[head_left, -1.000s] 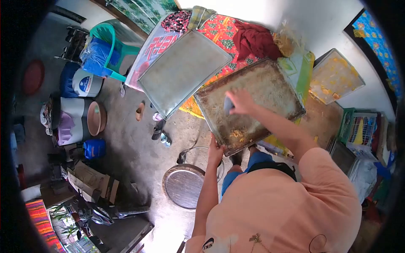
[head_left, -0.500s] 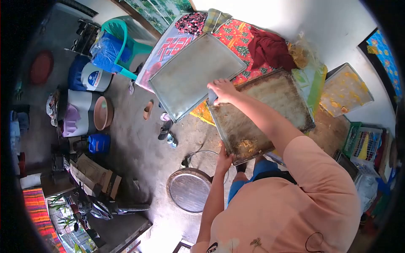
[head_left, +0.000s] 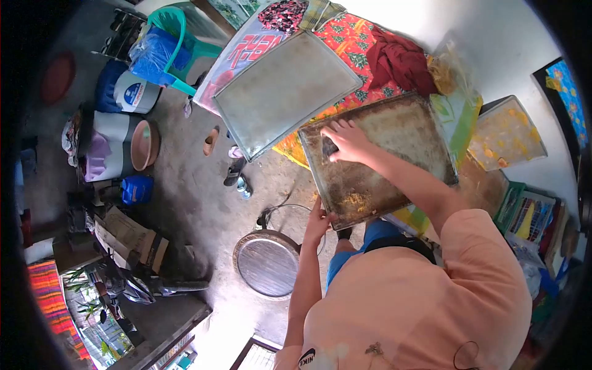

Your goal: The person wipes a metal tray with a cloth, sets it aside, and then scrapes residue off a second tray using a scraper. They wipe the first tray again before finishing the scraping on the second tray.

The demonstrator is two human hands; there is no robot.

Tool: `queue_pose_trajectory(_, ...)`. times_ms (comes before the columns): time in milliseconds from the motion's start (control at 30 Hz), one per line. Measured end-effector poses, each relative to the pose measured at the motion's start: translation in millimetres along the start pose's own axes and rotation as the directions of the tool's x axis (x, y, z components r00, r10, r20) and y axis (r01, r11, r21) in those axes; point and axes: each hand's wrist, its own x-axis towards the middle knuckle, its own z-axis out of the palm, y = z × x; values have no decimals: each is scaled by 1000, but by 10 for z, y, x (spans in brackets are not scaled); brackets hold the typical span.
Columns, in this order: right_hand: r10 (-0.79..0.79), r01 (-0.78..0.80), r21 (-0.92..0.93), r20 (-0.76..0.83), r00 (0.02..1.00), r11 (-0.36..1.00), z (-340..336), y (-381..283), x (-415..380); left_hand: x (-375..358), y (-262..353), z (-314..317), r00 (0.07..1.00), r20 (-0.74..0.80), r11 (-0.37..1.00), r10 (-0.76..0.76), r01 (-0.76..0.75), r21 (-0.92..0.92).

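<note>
A stained metal tray [head_left: 394, 154] with brown grime is tilted in front of me, with yellowish crumbs [head_left: 354, 201] near its lower left corner. My left hand [head_left: 317, 223] grips that corner from the edge. Over the tray's upper left part, my right hand [head_left: 346, 142] has its fingers bent around a small dark scraper-like piece [head_left: 329, 147] pressed to the surface. A cleaner grey tray [head_left: 287, 92] lies beyond it on the covered table.
The table bears a red patterned cloth [head_left: 351, 40] and a dark red cloth [head_left: 401, 65]. A round stool [head_left: 267, 264] stands on the floor below. Left are a green chair [head_left: 179, 55] and a basin [head_left: 145, 145]. A yellow-spotted tray [head_left: 507, 134] leans at right.
My right hand has moved from the stained tray's left edge inward over its surface, with the dark piece. My left hand still holds the corner. The view has shifted slightly.
</note>
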Motion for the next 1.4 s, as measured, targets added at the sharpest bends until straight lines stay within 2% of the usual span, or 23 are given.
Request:
queue_pose_trajectory(100, -68, 68, -14, -47, 997, 998, 140, -62, 69, -136, 45, -44, 990, 77, 963, -122, 137, -231)
queue_pose_trajectory(167, -198, 206, -43, 146, 969, 978, 200, -216, -44, -198, -16, -44, 970, 151, 890, -192, 237, -390)
queue_pose_trajectory(200, -256, 275, -49, 241, 936, 960, 211, -298, -127, -199, -77, -44, 975, 146, 887, -167, 213, -409)
queue_pose_trajectory(233, -350, 364, -43, 196, 916, 930, 317, -294, -220, -180, -126, -39, 980, 140, 883, -140, 187, -430)
queue_pose_trajectory(267, -358, 376, -44, 217, 908, 926, 352, -304, -254, -149, -166, -36, 985, 135, 879, -109, 159, -450)
queue_pose_trajectory(333, -254, 261, -37, 141, 957, 965, 326, -342, -203, -171, -109, 12, 990, 91, 887, -106, 135, -441)
queue_pose_trajectory(433, -315, 324, -60, 130, 940, 944, 328, -436, -106, -170, -99, 45, 993, 55, 881, -107, 120, -457)
queue_pose_trajectory(533, -480, 536, -166, 284, 830, 828, 363, -589, -211, -148, -135, -13, 991, 93, 869, -97, 129, -477)
queue_pose_trajectory(667, -529, 568, -146, 233, 816, 810, 345, -517, -237, -207, -97, -9, 992, 110, 847, -67, 115, -519)
queue_pose_trajectory(700, -484, 517, -166, 202, 851, 840, 299, -535, -190, -229, -71, -17, 992, 110, 841, -65, 114, -528)
queue_pose_trajectory(833, -553, 591, -106, 251, 794, 800, 447, -681, -342, -234, -6, -13, 992, 82, 832, -99, 127, -539)
queue_pose_trajectory(933, -519, 526, -29, 130, 845, 850, 295, -501, -447, -226, 5, 17, 992, 79, 855, -99, 126, -504)
queue_pose_trajectory(967, -466, 463, 53, 87, 881, 885, 158, -370, -502, -230, 13, 18, 992, 83, 864, -91, 120, -489)
queue_pose_trajectory(1033, -113, 108, 204, 14, 993, 973, 62, -101, -626, -225, 40, 44, 995, 38, 903, -94, 102, -418)
queue_pose_trajectory(1067, -1, 2, 155, -9, 1000, 988, 52, -5, -684, -236, 34, 62, 995, 18, 919, -98, 98, -381)
queue_pose_trajectory(1133, 230, -226, 58, -80, 970, 972, -33, 100, -780, -165, -84, 79, 998, -28, 939, -62, 49, -340)
queue_pose_trajectory(1167, 390, -394, 50, 66, 918, 918, 8, 19, -838, -128, -136, 95, 998, -46, 949, -43, 26, -313)
queue_pose_trajectory(1267, 146, -146, 0, -47, 988, 989, 316, -374, -1131, -96, -109, 113, 992, -81, 956, -101, 74, -283)
queue_pose_trajectory(1300, 127, -128, -5, -111, 986, 992, 333, -370, -1163, -53, -190, 99, 994, -66, 947, -85, 60, -316)
queue_pose_trajectory(1400, 443, -456, -20, -207, 872, 890, 172, -41, -1091, -23, -253, 58, 999, -29, 950, -40, 29, -310)
